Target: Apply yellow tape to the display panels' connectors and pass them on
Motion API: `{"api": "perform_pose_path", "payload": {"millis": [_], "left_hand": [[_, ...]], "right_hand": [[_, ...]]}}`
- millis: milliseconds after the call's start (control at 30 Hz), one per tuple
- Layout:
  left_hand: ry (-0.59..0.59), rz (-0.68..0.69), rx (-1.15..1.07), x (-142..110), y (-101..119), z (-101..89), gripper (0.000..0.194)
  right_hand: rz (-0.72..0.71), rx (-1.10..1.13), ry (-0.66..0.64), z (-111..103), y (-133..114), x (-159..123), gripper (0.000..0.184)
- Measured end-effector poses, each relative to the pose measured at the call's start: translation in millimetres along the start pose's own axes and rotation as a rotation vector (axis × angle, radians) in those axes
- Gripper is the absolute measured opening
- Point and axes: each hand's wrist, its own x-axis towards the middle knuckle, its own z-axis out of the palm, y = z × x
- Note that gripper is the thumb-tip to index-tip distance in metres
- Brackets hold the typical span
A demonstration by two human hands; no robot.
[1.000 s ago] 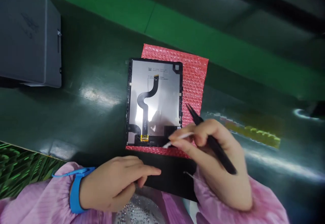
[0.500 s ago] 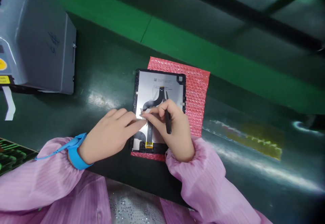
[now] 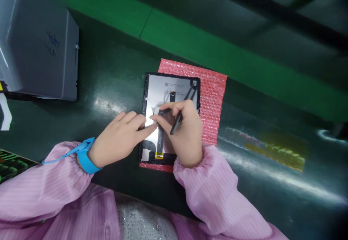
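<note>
A tablet display panel point(image 3: 160, 82) lies with its silvery back facing up and a black frame round its edge. A dark flex cable point(image 3: 161, 138) with a gold end runs along it. My right hand point(image 3: 183, 127) is closed over the panel, with black tweezers point(image 3: 177, 123) tucked in its fingers. The tweezers' tips point away toward the upper right corner. Its thumb and forefinger meet at a small pale strip point(image 3: 157, 111), which looks like tape. My left hand point(image 3: 122, 136) rests at the panel's left edge, thumb stretched onto the silvery back, other fingers loosely bent.
Red bubble wrap point(image 3: 212, 98) lies under the panel on the dark green table point(image 3: 108, 77). A grey machine housing point(image 3: 43, 44) stands at the left. A yellowish clear film point(image 3: 282, 153) lies at the right. A blue wrist strap point(image 3: 88, 160) circles my left wrist.
My right hand has shifted slightly up and left, and the tweezers have tilted to point right. The pale strip shows more clearly at its fingertips. My left hand stays nearly in place.
</note>
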Motion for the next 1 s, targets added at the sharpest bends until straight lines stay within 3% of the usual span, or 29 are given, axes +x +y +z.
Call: {"api": "perform_pose_path", "payload": {"millis": [100,200,400,600,667,733,833,1000], "left_hand": [[0.069,0.050,0.075,-1,-2,-0.5,0.041],[0.056,0.094,0.132,-2,-6,-1.9,0.045],[0.017,0.088,0.180,15,-25,0.1,0.058],[0.129,-0.085,0.137,20,-26,-0.3,0.053],[0.139,-0.010,0.093,7,-15,-2.8,0.045],[0.113,0.157,0.034,-8,-2,-4.2,0.040],[0.018,0.338,-0.040,-23,12,-1.9,0.046],[-0.123,0.343,-0.073,-23,18,3.5,0.057]], "right_hand": [[-0.076,0.017,0.161,-7,-1,1,0.043],[-0.115,0.074,0.232,-21,-1,-9,0.040],[-0.051,0.016,0.179,-46,10,-49,0.027],[-0.008,-0.019,0.149,-61,22,-85,0.026],[-0.048,-0.057,0.116,-65,25,-94,0.026],[-0.085,-0.091,0.077,-66,28,-100,0.026],[-0.080,-0.071,0.065,-66,32,-104,0.025],[-0.060,-0.048,0.104,-66,33,-105,0.025]]}}
